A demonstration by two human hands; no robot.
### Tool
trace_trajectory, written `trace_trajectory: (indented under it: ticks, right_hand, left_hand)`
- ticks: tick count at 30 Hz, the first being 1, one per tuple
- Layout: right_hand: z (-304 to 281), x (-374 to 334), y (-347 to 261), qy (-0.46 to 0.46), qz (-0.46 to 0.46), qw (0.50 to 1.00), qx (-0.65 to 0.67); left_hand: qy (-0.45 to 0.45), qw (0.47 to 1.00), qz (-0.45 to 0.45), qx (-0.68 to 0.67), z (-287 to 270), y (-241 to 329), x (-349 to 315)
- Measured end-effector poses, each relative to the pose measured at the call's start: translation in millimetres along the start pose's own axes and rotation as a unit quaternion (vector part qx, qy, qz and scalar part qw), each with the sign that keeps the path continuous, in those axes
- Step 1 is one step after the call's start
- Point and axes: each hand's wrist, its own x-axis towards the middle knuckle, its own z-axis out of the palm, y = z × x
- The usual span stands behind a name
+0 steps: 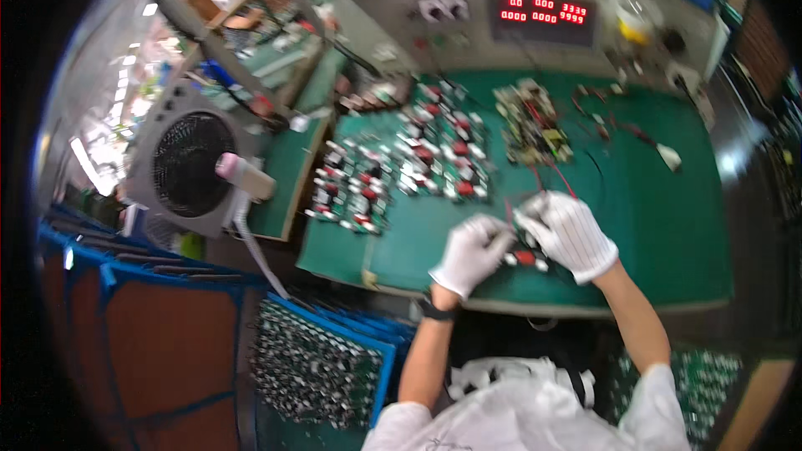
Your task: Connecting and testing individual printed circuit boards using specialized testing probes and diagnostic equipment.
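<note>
2 white-gloved hands at the near side of the green worktop (pixel 652 225), right of the frame's centre. Small circuit board (pixel 525 258) with a red part and white ends lies between them, partly covered by the gloves. Left hand (pixel 474 255): fingers curled at the board's left; cannot tell whether they grip it, perhaps steadying that edge. Right hand (pixel 572 234): thumb and fingers bunched over the upper end, where red wires (pixel 560 181) come down from the larger board (pixel 531 121); blur hides whether board or wire is pinched. Working from opposite sides probably keeps so light a piece from sliding. The larger board sits straight above the hands in the frame, likely so its leads reach. Similar boards stand in 2 clusters, left group (pixel 351 188) and middle group (pixel 443 146), off to the side, perhaps to spare room before the body while staying within reach. Meter panel (pixel 543 21), top of the frame, faces the worker, presumably for reading at a glance. Cable with a white plug (pixel 668 157) lies well apart, upper right, touched by neither hand.
</note>
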Motion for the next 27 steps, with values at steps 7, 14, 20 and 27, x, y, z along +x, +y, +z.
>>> trace_trajectory:
  ticks: [7,14,20,27]
  right_hand:
    - [-5,-14,-7,0.006,0.026,0.998,0.052]
    - [-5,8,11,0.006,-0.111,0.988,-0.111]
    - [-5,10,2,0.059,0.036,0.990,0.119]
    - [9,3,6,-0.004,-0.004,0.997,0.072]
  left_hand:
    - [-0.051,0.997,-0.025,0.052,-4,16,-10]
    - [-0.020,0.998,-0.003,0.065,-9,4,15]
    - [-0.044,0.998,-0.052,0.001,-11,-9,9]
    - [-0.057,0.997,-0.001,0.056,-5,-9,13]
